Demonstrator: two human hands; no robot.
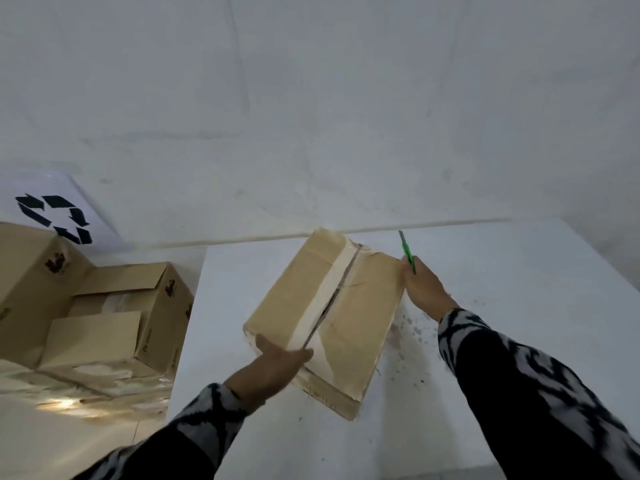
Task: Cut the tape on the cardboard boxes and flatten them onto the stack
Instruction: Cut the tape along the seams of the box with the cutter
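A: Sitting on the white table (485, 341), that taped box (325, 317), seam slit?
B: Yep. Left hand (277, 358) presses flat, fingers straight; right hand (424, 289) grips the green cutter (408, 252) beside it.

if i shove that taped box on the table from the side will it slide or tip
Probably slide: the cardboard box lies low and wide on the smooth white table, so tipping seems unlikely. Its top may flex, since the tape looks slit along the seam. The left hand resting on its near edge would resist sliding.
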